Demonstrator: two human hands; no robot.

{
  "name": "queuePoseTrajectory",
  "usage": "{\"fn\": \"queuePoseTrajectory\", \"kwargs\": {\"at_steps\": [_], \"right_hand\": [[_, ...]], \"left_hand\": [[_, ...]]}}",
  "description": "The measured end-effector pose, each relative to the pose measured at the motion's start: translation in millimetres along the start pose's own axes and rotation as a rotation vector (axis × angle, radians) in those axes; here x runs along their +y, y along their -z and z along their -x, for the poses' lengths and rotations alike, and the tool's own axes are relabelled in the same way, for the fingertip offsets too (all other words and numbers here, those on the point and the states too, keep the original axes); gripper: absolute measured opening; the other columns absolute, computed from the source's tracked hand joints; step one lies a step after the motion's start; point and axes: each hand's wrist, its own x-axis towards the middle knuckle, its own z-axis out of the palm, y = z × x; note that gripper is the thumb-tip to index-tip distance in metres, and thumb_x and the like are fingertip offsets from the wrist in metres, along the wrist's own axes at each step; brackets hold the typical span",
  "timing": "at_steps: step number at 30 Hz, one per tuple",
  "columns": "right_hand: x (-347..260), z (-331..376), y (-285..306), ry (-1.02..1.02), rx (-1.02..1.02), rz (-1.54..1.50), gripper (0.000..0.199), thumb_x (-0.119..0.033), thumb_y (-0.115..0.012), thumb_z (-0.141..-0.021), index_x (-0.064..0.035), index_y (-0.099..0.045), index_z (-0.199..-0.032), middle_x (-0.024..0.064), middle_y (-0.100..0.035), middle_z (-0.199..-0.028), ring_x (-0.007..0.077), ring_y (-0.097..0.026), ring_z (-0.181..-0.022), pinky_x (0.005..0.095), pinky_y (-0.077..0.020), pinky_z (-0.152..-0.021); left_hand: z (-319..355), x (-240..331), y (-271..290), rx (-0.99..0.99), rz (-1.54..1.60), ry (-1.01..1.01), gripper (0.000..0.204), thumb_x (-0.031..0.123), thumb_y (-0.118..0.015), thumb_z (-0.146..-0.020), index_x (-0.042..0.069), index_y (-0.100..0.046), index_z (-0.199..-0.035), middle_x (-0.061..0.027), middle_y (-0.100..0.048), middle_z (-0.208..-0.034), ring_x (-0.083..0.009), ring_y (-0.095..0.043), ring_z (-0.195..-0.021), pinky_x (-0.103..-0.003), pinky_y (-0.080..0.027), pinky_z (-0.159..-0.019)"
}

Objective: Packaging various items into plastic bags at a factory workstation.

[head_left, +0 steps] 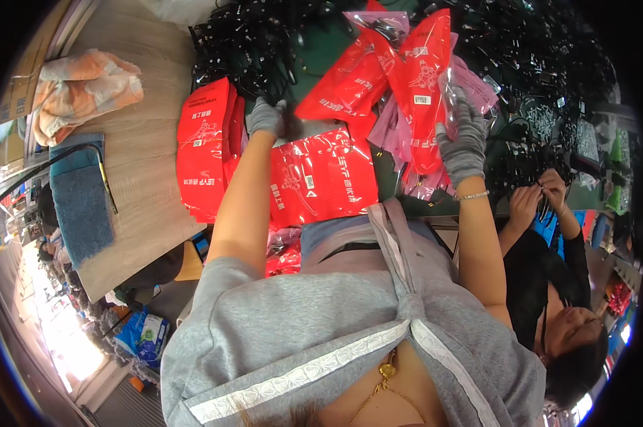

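My left hand [266, 118], in a grey glove, reaches to the near edge of a heap of small black cable-like parts [243, 50]. Its fingers look curled beside something dark and blurred, and what they hold cannot be made out. My right hand [465, 139], gloved the same way, grips the right edge of a filled, glossy red plastic bag [427, 78] with thumb and fingers. That bag lies on a pile of other red bags [353, 85] and pink bags [389, 128]. Flat red bags [321, 178] lie fanned out between my forearms.
A stack of red bags [206, 146] stands left of my left forearm. Black parts [549, 57] cover the far right of the green tabletop. At right, a co-worker's hands [542, 196] handle thin black pieces. A checked cloth [87, 92] and a blue towel [83, 206] lie on the left board.
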Motion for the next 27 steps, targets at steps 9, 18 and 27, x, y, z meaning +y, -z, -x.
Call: {"fn": "queuePoseTrajectory", "kwargs": {"at_steps": [9,18,27], "right_hand": [[-38.3,24.9,53.2,0.179,0.226,-0.083,0.052,-0.007,-0.065,-0.075,-0.009,-0.056,-0.126,0.0136,-0.054,-0.119,0.0307,-0.052,-0.111,0.0431,-0.0402,-0.101],[-77.3,39.8,44.0,0.36,0.14,-0.447,0.062,-0.006,-0.066,-0.077,-0.0055,-0.047,-0.136,0.0161,-0.047,-0.134,0.0326,-0.048,-0.122,0.038,-0.0389,-0.105],[-41.7,-22.0,-107.9,0.168,-0.523,-1.959,0.04,-0.021,-0.054,-0.097,-0.0018,-0.048,-0.132,0.0129,-0.056,-0.129,0.0198,-0.055,-0.117,0.0302,-0.0421,-0.102]], "left_hand": [[83.0,-0.8,66.5,-0.24,0.598,0.247,0.034,0.028,-0.053,-0.095,0.006,-0.047,-0.12,-0.0096,-0.062,-0.087,-0.0233,-0.06,-0.072,-0.035,-0.05,-0.063],[267.1,90.0,87.1,-0.311,0.901,-0.345,0.029,0.026,-0.048,-0.1,0.003,-0.053,-0.117,0.0014,-0.051,-0.07,-0.0068,-0.046,-0.057,-0.023,-0.04,-0.054],[283.9,180.3,77.5,-0.429,0.871,-0.648,0.029,0.028,-0.051,-0.099,0.003,-0.056,-0.113,0.001,-0.049,-0.065,-0.0084,-0.046,-0.055,-0.025,-0.04,-0.054]]}}
